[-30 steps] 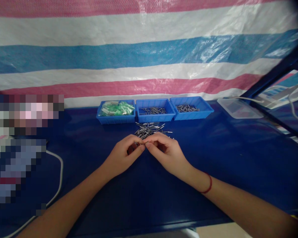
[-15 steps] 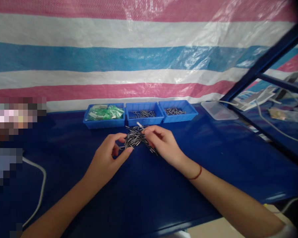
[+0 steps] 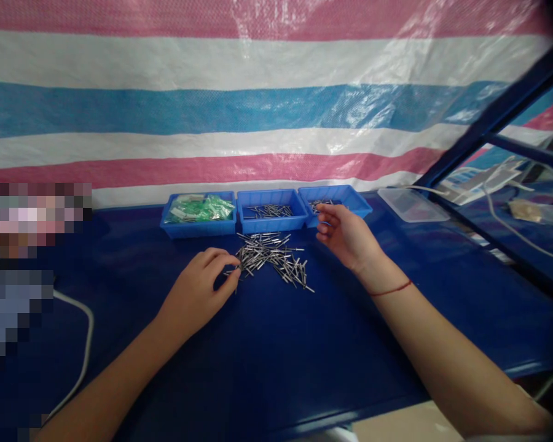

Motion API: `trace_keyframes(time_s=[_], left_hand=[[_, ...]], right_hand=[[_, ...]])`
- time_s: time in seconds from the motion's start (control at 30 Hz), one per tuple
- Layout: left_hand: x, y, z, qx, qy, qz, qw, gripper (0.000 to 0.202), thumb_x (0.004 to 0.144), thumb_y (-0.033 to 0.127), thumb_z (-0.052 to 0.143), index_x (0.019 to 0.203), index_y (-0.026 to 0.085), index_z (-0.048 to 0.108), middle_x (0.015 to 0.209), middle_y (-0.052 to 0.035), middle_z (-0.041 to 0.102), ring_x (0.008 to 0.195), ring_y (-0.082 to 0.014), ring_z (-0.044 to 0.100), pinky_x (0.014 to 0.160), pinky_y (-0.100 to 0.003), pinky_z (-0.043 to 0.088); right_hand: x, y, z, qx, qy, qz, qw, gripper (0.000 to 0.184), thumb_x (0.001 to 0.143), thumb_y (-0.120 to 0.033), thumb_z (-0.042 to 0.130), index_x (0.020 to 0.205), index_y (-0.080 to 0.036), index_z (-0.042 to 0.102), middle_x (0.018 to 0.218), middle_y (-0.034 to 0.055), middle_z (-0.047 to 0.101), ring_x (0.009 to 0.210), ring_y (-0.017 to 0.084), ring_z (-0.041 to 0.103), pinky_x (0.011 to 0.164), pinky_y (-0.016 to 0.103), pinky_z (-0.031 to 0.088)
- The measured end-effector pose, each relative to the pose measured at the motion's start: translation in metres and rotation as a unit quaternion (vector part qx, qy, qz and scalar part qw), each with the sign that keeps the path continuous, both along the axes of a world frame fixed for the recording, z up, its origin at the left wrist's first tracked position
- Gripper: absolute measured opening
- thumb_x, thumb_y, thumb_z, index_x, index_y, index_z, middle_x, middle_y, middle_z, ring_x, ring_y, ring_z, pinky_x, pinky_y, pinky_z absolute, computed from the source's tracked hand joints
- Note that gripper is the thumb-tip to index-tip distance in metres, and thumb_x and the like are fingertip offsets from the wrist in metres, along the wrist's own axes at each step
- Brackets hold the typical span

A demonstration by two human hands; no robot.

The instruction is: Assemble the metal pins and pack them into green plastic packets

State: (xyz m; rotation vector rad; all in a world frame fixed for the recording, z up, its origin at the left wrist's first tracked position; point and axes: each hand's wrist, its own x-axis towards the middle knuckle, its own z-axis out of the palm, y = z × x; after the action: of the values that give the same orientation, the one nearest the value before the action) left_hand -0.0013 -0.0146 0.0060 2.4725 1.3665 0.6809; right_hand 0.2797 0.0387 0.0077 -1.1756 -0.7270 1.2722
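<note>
A loose pile of thin metal blind rivets lies on the blue table in front of the bins. At its left edge, my left hand has thumb and forefinger pinched together on a rivet, mostly hidden by the fingertips. My right hand is raised over the front left corner of the right blue bin, which holds more rivets. Its fingers are curled and the thumb meets the forefinger; whatever is between them cannot be made out. The middle blue bin also contains rivets.
The left blue bin holds green and clear plastic bags. A clear plastic lid lies right of the bins, near a blue metal frame. A white cable curves along the left. Behind hangs a striped plastic sheet.
My right hand has moved right from the pile to the right bin, carrying the rivet it pinched. My left hand's thumb and forefinger have closed together at the pile's edge.
</note>
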Motion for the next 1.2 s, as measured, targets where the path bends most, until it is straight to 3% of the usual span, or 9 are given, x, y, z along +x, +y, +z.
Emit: trace_keyframes(time_s=[0.17, 0.33, 0.53, 0.67, 0.77, 0.93, 1.07, 1.13, 1.2], left_hand=[[-0.002, 0.001, 0.001, -0.023, 0.071, 0.003, 0.997, 0.021, 0.088, 0.038, 0.052, 0.087, 0.018, 0.06, 0.091, -0.0054, 0.062, 0.087, -0.0215, 0.057, 0.082, -0.035, 0.043], [-0.002, -0.001, -0.003, -0.028, 0.165, -0.003, 0.986, 0.032, 0.085, 0.049, 0.054, 0.083, 0.018, 0.06, 0.087, -0.0055, 0.061, 0.08, -0.0221, 0.058, 0.075, -0.035, 0.043], [0.001, -0.003, 0.003, -0.031, 0.243, -0.007, 0.969, 0.024, 0.094, 0.031, 0.044, 0.089, 0.017, 0.062, 0.088, -0.0061, 0.063, 0.079, -0.0188, 0.062, 0.069, -0.029, 0.043], [0.0, -0.003, 0.004, 0.008, 0.306, 0.003, 0.952, 0.022, 0.094, 0.024, 0.043, 0.09, 0.014, 0.063, 0.086, -0.0075, 0.064, 0.08, -0.0198, 0.063, 0.067, -0.028, 0.044], [-0.002, -0.002, 0.003, 0.037, 0.32, -0.006, 0.947, 0.021, 0.094, 0.024, 0.044, 0.088, 0.014, 0.062, 0.084, -0.0069, 0.064, 0.076, -0.02, 0.064, 0.065, -0.029, 0.045], [-0.002, -0.005, 0.01, 0.097, 0.283, -0.077, 0.951, 0.022, 0.095, 0.021, 0.042, 0.085, 0.016, 0.061, 0.077, -0.0044, 0.065, 0.066, -0.0183, 0.064, 0.06, -0.028, 0.043], [-0.003, -0.009, 0.012, 0.085, 0.176, -0.098, 0.976, 0.018, 0.094, 0.022, 0.045, 0.086, 0.017, 0.06, 0.076, -0.0015, 0.068, 0.064, -0.0156, 0.064, 0.061, -0.026, 0.043], [-0.002, -0.009, 0.008, 0.056, 0.087, -0.085, 0.991, 0.012, 0.092, 0.024, 0.05, 0.091, 0.019, 0.06, 0.08, -0.0003, 0.069, 0.068, -0.0143, 0.065, 0.064, -0.024, 0.045], [0.001, -0.008, 0.002, 0.01, -0.03, -0.045, 0.998, 0.014, 0.089, 0.028, 0.056, 0.101, 0.02, 0.058, 0.083, 0.0007, 0.069, 0.071, -0.0128, 0.065, 0.065, -0.022, 0.047]], right_hand=[[-0.022, -0.015, 0.003, 0.024, -0.014, 0.04, 0.999, 0.014, 0.071, -0.028, 0.063, 0.078, -0.017, 0.063, 0.064, -0.0036, 0.051, 0.049, 0.007, 0.044, 0.045, 0.021, 0.034], [-0.055, -0.038, -0.003, 0.084, -0.134, 0.088, 0.983, 0.013, 0.078, -0.03, 0.059, 0.077, -0.017, 0.063, 0.061, -0.0038, 0.051, 0.048, 0.008, 0.042, 0.045, 0.023, 0.032], [-0.079, -0.064, -0.01, 0.21, -0.306, 0.208, 0.905, 0.015, 0.086, -0.024, 0.052, 0.081, -0.017, 0.064, 0.07, 0.0005, 0.06, 0.062, 0.011, 0.051, 0.055, 0.024, 0.039], [-0.081, -0.067, -0.016, 0.267, -0.382, 0.221, 0.857, 0.013, 0.085, -0.016, 0.052, 0.084, -0.017, 0.065, 0.074, 0.0017, 0.064, 0.061, 0.011, 0.054, 0.057, 0.024, 0.04], [-0.081, -0.065, -0.019, 0.289, -0.41, 0.211, 0.839, 0.013, 0.085, -0.014, 0.052, 0.085, -0.017, 0.065, 0.077, 0.0028, 0.065, 0.063, 0.012, 0.056, 0.058, 0.024, 0.041], [-0.08, -0.065, -0.018, 0.303, -0.451, 0.204, 0.814, 0.018, 0.087, -0.021, 0.055, 0.104, -0.017, 0.062, 0.081, 0.0026, 0.063, 0.061, 0.012, 0.054, 0.06, 0.025, 0.043], [-0.078, -0.066, -0.015, 0.334, -0.473, 0.241, 0.779, 0.014, 0.092, -0.023, 0.051, 0.092, -0.017, 0.064, 0.085, 0.005, 0.064, 0.078, 0.016, 0.058, 0.072, 0.028, 0.044], [-0.078, -0.065, -0.015, 0.324, -0.446, 0.239, 0.799, 0.015, 0.092, -0.023, 0.05, 0.089, -0.018, 0.064, 0.085, 0.0046, 0.065, 0.079, 0.016, 0.059, 0.073, 0.028, 0.044], [-0.079, -0.065, -0.015, 0.282, -0.393, 0.227, 0.845, 0.014, 0.091, -0.025, 0.052, 0.088, -0.018, 0.064, 0.082, 0.0034, 0.064, 0.074, 0.014, 0.058, 0.068, 0.027, 0.044]])
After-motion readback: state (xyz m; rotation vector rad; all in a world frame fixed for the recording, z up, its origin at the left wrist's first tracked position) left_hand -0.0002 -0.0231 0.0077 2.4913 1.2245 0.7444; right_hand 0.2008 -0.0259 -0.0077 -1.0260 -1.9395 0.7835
